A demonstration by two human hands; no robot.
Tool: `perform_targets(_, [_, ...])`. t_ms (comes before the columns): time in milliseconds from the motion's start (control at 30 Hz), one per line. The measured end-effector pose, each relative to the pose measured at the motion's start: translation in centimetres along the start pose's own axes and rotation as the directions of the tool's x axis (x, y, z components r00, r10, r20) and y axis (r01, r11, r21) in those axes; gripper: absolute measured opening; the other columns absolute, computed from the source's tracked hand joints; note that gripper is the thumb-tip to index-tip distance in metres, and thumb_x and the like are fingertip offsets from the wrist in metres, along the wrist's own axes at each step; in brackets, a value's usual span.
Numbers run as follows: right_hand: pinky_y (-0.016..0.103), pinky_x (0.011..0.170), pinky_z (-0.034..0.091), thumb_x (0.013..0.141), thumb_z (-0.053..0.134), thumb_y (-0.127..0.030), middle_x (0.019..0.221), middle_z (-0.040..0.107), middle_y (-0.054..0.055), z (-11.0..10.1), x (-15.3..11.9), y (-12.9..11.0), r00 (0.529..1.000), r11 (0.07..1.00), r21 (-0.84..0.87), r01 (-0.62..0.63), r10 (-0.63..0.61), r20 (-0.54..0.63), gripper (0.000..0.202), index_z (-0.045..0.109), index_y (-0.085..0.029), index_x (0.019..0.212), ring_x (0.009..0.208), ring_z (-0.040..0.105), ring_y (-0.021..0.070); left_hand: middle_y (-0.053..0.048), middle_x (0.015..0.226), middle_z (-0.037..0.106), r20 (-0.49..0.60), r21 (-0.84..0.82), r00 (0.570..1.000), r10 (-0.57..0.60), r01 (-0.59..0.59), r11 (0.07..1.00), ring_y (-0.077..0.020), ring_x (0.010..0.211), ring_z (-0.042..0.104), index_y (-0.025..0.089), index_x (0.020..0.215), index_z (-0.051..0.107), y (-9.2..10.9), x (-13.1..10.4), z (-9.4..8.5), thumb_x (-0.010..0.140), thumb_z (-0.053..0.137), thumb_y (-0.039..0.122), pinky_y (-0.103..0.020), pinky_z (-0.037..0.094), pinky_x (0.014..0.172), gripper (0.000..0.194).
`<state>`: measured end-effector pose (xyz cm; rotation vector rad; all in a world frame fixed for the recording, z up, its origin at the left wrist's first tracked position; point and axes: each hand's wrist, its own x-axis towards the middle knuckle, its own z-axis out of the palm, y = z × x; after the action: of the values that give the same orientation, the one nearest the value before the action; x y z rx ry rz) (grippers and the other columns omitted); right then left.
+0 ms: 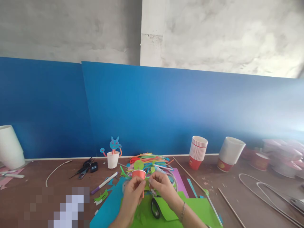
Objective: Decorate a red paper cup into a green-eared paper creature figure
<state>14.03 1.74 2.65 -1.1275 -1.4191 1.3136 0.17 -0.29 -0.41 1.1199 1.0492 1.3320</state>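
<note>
My left hand (pixel 133 193) is closed, thumb against fingers, with a thin orange strip (pixel 143 193) hanging from the pinch. Just behind these fingers is a red paper cup (pixel 139 173) with a white rim, and a round green paper cutout (pixel 138 164) stands up at it. My right hand (pixel 161 186) is pinched close beside the left; anything between its fingertips is too small to make out. Below the hands, black-handled scissors (pixel 155 209) lie on green paper sheets (pixel 192 210), partly under my right hand.
Coloured pipe cleaners (pixel 152 160) are heaped behind the cup. A white cup (pixel 113 160) bears a blue cutout figure. Stacked paper cups (pixel 198 150) and another stack (pixel 230 154) stand right, near thin sticks (pixel 230 207) and a cable (pixel 263 193). A marker (pixel 104 183) lies left.
</note>
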Motion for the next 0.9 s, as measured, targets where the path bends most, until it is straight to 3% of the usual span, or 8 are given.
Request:
perform_targets(133, [0.023, 0.051, 0.028, 0.067, 0.071, -0.039, 0.057, 0.049, -0.004, 0.4, 0.1, 0.5, 1.000, 0.999, 0.052, 0.011, -0.010, -0.010, 0.026, 0.057, -0.017, 0.065, 0.052, 0.038, 0.0090, 0.006, 0.048, 0.042, -0.047, -0.041, 0.997, -0.063, 0.061, 0.997, -0.0076, 0.041, 0.032, 0.019, 0.070, 0.057, -0.5, -0.2, 0.5, 0.073, 0.062, 0.061, -0.019, 0.025, 0.038, 0.043])
perform_targets(267, [0.023, 0.048, 0.026, 0.065, 0.073, -0.046, 0.055, 0.048, -0.005, 0.9, -0.1, 0.9, 0.995, 0.991, 0.130, -0.016, 0.028, -0.094, 0.033, 0.057, -0.017, 0.063, 0.049, 0.036, 0.0081, 0.008, 0.043, 0.035, -0.091, -0.011, 0.993, -0.073, 0.072, 0.997, -0.0075, 0.038, 0.028, 0.018, 0.061, 0.056, -1.2, -0.2, 0.8, 0.063, 0.068, 0.066, -0.020, 0.022, 0.035, 0.049])
perform_targets(367, [0.023, 0.046, 0.027, 0.062, 0.074, -0.052, 0.056, 0.054, -0.003, 0.7, -0.1, 0.7, 0.986, 0.983, 0.180, -0.036, 0.065, -0.156, 0.037, 0.060, -0.018, 0.065, 0.048, 0.038, 0.0090, 0.004, 0.048, 0.045, -0.180, 0.026, 0.984, -0.015, 0.020, 0.999, -0.0112, 0.044, 0.042, 0.018, 0.060, 0.055, -1.1, 0.5, -0.1, 0.061, 0.071, 0.063, -0.022, 0.034, 0.042, 0.047])
perform_targets(433, [0.024, 0.045, 0.027, 0.060, 0.075, -0.054, 0.056, 0.056, -0.002, 0.1, 0.1, 0.4, 0.976, 0.984, 0.172, -0.040, 0.075, -0.206, 0.038, 0.061, -0.018, 0.065, 0.047, 0.039, 0.0098, 0.000, 0.071, 0.059, -0.315, 0.042, 0.948, 0.053, -0.042, 0.998, -0.0169, 0.066, 0.056, 0.020, 0.076, 0.058, -1.0, 1.5, -1.4, 0.065, 0.069, 0.059, -0.026, 0.045, 0.059, 0.043])
perform_targets(500, [0.024, 0.044, 0.028, 0.059, 0.075, -0.055, 0.054, 0.055, -0.001, -0.6, 0.3, 0.3, 0.965, 0.987, 0.160, -0.018, 0.059, -0.255, 0.039, 0.062, -0.019, 0.064, 0.046, 0.040, 0.0104, -0.004, 0.092, 0.060, -0.469, 0.054, 0.880, 0.078, -0.060, 0.997, -0.0209, 0.087, 0.058, 0.022, 0.093, 0.054, -1.0, 2.8, -3.1, 0.067, 0.067, 0.058, -0.029, 0.046, 0.072, 0.047])
perform_targets(567, [0.024, 0.044, 0.029, 0.058, 0.075, -0.054, 0.052, 0.054, -0.002, -1.0, 0.6, 0.2, 0.955, 0.987, 0.161, 0.014, 0.035, -0.296, 0.038, 0.062, -0.018, 0.063, 0.046, 0.042, 0.0107, -0.008, 0.103, 0.060, -0.535, 0.041, 0.843, 0.046, -0.029, 0.999, -0.0250, 0.100, 0.056, 0.022, 0.097, 0.053, -1.4, 4.2, -4.5, 0.067, 0.066, 0.057, -0.034, 0.046, 0.078, 0.048])
perform_targets(700, [0.024, 0.045, 0.031, 0.059, 0.076, -0.047, 0.055, 0.057, 0.000, -0.7, 1.1, 0.7, 0.952, 0.988, 0.152, -0.001, 0.048, -0.301, 0.033, 0.065, -0.017, 0.066, 0.048, 0.044, 0.0109, -0.009, 0.092, 0.066, -0.472, 0.009, 0.882, 0.001, 0.004, 1.000, -0.0283, 0.095, 0.061, 0.019, 0.089, 0.059, -2.3, 5.6, -5.4, 0.067, 0.063, 0.060, -0.038, 0.048, 0.076, 0.047])
perform_targets(900, [0.024, 0.050, 0.034, 0.059, 0.075, -0.042, 0.057, 0.057, -0.001, 0.7, 2.4, 1.2, 0.971, 0.988, 0.156, 0.017, 0.022, -0.240, 0.029, 0.065, -0.015, 0.067, 0.052, 0.045, 0.0111, -0.009, 0.094, 0.071, -0.342, 0.047, 0.938, 0.051, -0.038, 0.998, -0.0297, 0.098, 0.061, 0.017, 0.088, 0.069, -2.0, 4.7, -4.3, 0.064, 0.070, 0.057, -0.038, 0.046, 0.084, 0.047])
